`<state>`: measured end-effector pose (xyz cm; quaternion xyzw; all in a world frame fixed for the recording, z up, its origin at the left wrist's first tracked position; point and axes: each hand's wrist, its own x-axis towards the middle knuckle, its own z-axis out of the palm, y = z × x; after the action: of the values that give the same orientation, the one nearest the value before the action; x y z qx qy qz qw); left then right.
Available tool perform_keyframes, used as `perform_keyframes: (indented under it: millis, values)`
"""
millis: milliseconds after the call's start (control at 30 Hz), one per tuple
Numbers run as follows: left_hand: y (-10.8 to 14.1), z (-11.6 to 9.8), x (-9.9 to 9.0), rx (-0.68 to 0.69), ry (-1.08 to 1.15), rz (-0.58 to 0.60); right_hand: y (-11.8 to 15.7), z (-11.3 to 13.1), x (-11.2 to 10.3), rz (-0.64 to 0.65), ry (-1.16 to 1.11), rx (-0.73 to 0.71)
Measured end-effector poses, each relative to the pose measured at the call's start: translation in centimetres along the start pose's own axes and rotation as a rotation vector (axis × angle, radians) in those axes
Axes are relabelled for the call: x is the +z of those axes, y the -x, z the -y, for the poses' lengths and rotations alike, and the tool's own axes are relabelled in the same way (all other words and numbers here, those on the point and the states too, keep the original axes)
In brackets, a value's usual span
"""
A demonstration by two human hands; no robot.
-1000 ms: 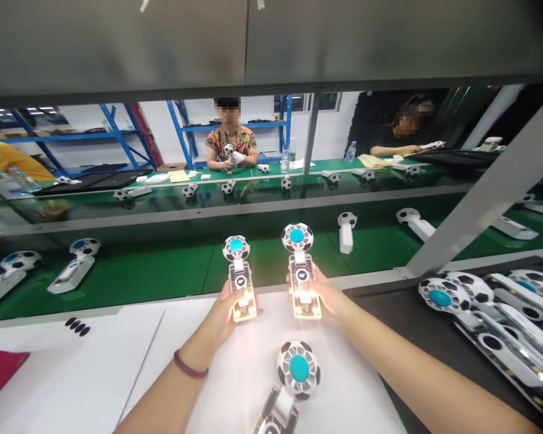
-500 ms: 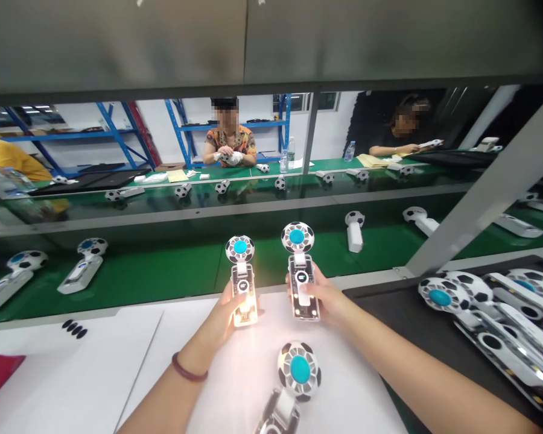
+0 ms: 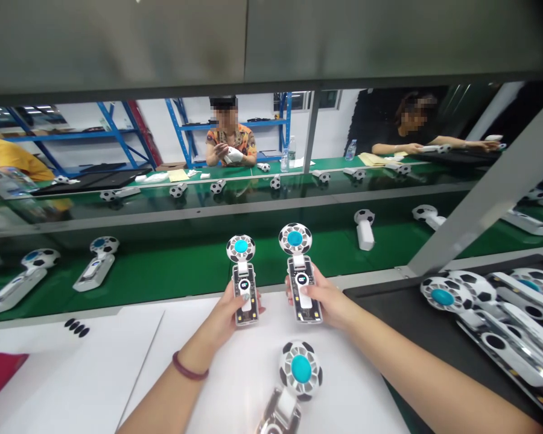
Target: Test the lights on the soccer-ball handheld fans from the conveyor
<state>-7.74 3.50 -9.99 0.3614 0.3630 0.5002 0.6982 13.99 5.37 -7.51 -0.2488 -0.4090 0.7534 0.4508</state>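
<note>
My left hand [image 3: 228, 308] is closed round the clear-fronted body of a handheld fan [image 3: 244, 289], thumb on its white front strip. The fan's round head has a black-and-white football pattern with a blue centre. A matching handheld fan [image 3: 302, 286] is gripped upright in my right hand [image 3: 323, 295], my thumb also on its front. Both small round displays are lit and seem to read 100. Between my forearms a third fan [image 3: 300, 369] lies on the white work surface [image 3: 199, 398], its lower body cut off by the frame's edge.
Beyond the surface runs a green conveyor belt [image 3: 163, 265] carrying several white fans. To the right, a black tray [image 3: 380, 301] holds several stacked fans. Small black ovals [image 3: 76, 327] lie at left near a red item [image 3: 0, 374]. A slanted metal post [image 3: 470, 187] stands right; co-workers sit opposite.
The bright glow on the left fan has gone out, and a faint glow shows by the third fan's body. Fans on the near belt shifted right. The co-worker at right stretched out an arm.
</note>
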Motion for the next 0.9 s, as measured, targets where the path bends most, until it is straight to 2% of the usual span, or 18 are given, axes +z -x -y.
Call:
perform_keyframes:
  millis: [167,333,633,900]
  values:
    - [-0.08,0.19,-0.25,0.018,-0.017,0.037,0.17,0.35,-0.05,0.053,-0.011,0.08]
    - [-0.18,0.15,-0.32,0.009,-0.029,0.034,0.04,-0.19,-0.54,0.131,0.036,0.039]
    - [-0.28,0.26,-0.78,-0.001,-0.027,0.076,-0.25,-0.23,-0.8,0.097,0.03,0.022]
    - [-0.04,-0.1,-0.28,0.004,-0.049,0.044,0.04,-0.04,-0.59,0.087,0.002,0.072]
